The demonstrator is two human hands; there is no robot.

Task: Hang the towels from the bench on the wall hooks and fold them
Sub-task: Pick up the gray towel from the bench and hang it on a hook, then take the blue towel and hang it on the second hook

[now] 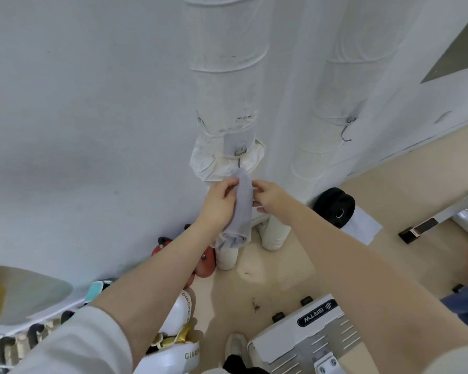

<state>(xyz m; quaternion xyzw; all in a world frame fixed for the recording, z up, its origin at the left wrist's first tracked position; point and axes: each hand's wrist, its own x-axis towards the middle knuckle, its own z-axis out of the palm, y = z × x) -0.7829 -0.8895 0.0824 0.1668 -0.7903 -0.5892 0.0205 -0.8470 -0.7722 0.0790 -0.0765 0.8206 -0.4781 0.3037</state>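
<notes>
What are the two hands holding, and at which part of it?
Both hold the grey towel that hangs under the middle hook. The left hand grips its left side, and the right hand pinches its right edge near the top.

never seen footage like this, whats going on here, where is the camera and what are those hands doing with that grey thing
There is no machine here: the one picture comes from a wide-angle camera worn on a person's head, looking forward and down, so walls and pipes bend oddly.

The two bare arms are the wearer's own. The left hand and the right hand both pinch a grey towel, which hangs down from a metal hook fixed on a white wrapped pipe. A second hook, with nothing on it, sits on the neighbouring pipe to the right.

On the floor below are a black weight plate, a red kettlebell and a white gym machine. The bench that the towels come from cannot be told for certain here.
</notes>
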